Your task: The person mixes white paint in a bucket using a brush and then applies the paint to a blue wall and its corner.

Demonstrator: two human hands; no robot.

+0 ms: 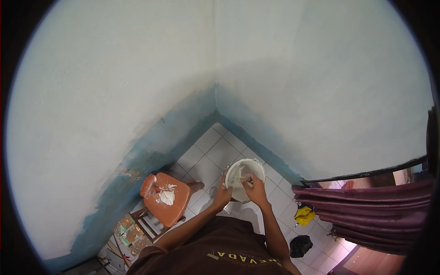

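In front of my body, a white plastic bucket (238, 169) is held up, its rim and inner wall smeared with white paint or filler. My left hand (224, 195) grips the bucket's left side, thumb over the near rim. My right hand (255, 189) reaches into the opening, fingers closed around the dark end of a small tool (249, 179). The tool's working end cannot be made out inside the bucket. Off to the left stands an orange chair (175, 208) with a white splattered patch (166, 196) on its seat.
Two pale walls (137, 68) with blue lower bands meet in a corner ahead. White floor tiles (206, 168) lie below. A paint-stained wooden surface (131, 232) is beside the chair. At right are a maroon curtain (364, 202), a yellow item (304, 216) and a black plastic bag (301, 245).
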